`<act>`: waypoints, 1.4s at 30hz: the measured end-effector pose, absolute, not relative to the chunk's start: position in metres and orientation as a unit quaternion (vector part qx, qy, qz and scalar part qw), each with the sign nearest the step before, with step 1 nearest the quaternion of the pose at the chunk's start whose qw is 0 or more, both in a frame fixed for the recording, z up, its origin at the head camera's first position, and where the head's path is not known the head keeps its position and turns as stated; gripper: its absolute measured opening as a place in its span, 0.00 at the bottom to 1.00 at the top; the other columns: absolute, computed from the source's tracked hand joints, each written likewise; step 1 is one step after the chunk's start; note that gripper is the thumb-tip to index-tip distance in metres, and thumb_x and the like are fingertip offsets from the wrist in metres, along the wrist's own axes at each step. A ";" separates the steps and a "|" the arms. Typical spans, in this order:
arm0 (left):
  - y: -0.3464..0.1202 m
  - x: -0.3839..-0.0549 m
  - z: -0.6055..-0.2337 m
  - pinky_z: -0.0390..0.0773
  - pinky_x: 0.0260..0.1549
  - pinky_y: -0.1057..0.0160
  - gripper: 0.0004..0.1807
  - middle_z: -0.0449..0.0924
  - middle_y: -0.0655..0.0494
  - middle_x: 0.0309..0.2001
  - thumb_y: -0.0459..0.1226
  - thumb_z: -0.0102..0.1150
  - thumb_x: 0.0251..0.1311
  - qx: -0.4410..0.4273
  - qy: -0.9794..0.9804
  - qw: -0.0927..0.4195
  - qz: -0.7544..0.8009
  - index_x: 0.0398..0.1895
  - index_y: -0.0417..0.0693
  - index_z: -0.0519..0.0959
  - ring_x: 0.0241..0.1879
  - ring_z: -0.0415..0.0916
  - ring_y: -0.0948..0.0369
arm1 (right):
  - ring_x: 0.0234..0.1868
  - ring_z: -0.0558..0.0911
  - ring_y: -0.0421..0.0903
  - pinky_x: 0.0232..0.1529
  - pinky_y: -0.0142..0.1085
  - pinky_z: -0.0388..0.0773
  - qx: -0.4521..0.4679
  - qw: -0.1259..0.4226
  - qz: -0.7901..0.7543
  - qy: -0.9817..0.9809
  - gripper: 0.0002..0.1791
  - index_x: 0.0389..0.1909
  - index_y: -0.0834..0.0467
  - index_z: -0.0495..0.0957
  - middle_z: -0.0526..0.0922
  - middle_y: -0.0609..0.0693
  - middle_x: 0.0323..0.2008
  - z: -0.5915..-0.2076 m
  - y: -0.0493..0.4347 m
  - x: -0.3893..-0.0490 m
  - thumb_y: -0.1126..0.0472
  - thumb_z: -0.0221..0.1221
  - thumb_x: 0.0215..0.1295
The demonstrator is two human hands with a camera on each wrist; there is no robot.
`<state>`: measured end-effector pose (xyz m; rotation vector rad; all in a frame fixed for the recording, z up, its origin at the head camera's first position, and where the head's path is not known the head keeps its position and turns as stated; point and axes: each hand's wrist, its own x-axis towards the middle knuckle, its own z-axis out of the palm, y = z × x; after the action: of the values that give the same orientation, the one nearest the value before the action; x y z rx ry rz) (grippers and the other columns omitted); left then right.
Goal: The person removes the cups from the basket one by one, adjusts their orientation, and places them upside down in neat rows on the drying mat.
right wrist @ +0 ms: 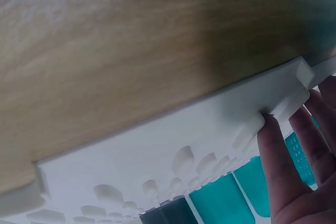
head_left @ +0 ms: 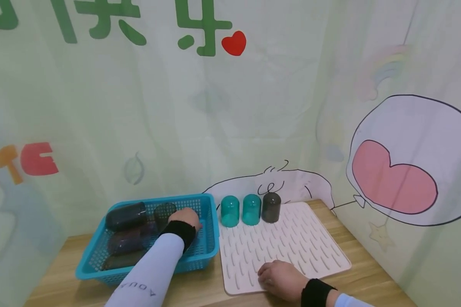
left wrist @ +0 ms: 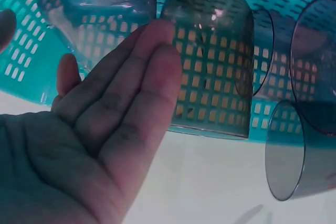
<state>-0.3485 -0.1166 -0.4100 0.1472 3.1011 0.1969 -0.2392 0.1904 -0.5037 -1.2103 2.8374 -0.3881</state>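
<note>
My left hand (head_left: 186, 217) reaches into the right part of a blue plastic basket (head_left: 211, 221), beside a dark see-through cup (head_left: 164, 213). In the left wrist view, its fingers (left wrist: 142, 93) are fairly straight and lie close to a grey-green see-through cup (left wrist: 210, 66); whether they touch it, I cannot tell. A bluish clear cup (left wrist: 110, 3) lies behind those fingers. Down on the front edge of a white ridged mat (head_left: 292, 247), my right hand (head_left: 282, 279) rests with relaxed fingers (right wrist: 278, 156) touching the mat and holding nothing.
Two teal cups (head_left: 229, 212) and a dark grey cup (head_left: 271, 208) stand upside down in a row along the mat's back edge. Several dark cups (head_left: 126, 216) lie in the basket's left part. Behind the wooden table (head_left: 369, 277) hangs a printed curtain (head_left: 253, 128).
</note>
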 end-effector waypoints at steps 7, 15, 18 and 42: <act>-0.107 -0.355 -0.416 0.82 0.29 0.46 0.21 0.81 0.42 0.30 0.47 0.61 0.59 0.015 0.999 0.022 0.020 0.32 0.34 0.79 0.27 0.77 0.50 | 0.44 0.76 0.32 0.45 0.32 0.78 -0.388 0.013 -0.120 0.914 0.06 0.38 0.49 0.84 0.82 0.39 0.44 -0.501 0.190 -0.238 0.59 0.61 0.62; -0.106 -0.354 -0.418 0.83 0.29 0.45 0.21 0.79 0.38 0.36 0.42 0.61 0.58 0.027 0.999 0.023 0.014 0.42 0.29 0.75 0.28 0.77 0.48 | 0.45 0.76 0.33 0.45 0.33 0.78 -0.395 0.006 -0.112 0.912 0.06 0.38 0.48 0.84 0.82 0.39 0.44 -0.500 0.188 -0.237 0.59 0.61 0.62; -0.107 -0.351 -0.416 0.83 0.31 0.45 0.21 0.79 0.36 0.37 0.40 0.58 0.60 0.030 0.999 0.029 0.024 0.45 0.27 0.73 0.30 0.77 0.48 | 0.45 0.76 0.33 0.45 0.33 0.78 -0.391 0.004 -0.113 0.913 0.06 0.38 0.48 0.84 0.82 0.40 0.44 -0.499 0.187 -0.237 0.59 0.60 0.62; -0.128 -0.331 -0.394 0.76 0.48 0.41 0.42 0.76 0.31 0.51 0.45 0.62 0.57 0.032 0.990 0.044 0.130 0.67 0.30 0.56 0.46 0.74 0.42 | 0.42 0.77 0.35 0.43 0.33 0.78 -0.387 -0.009 -0.124 0.914 0.06 0.36 0.51 0.85 0.83 0.42 0.42 -0.495 0.186 -0.233 0.61 0.61 0.61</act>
<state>-0.3307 -0.1281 -0.3940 0.0990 3.0259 0.3963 -0.2331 0.1855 -0.4946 -1.2214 2.8867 -0.3927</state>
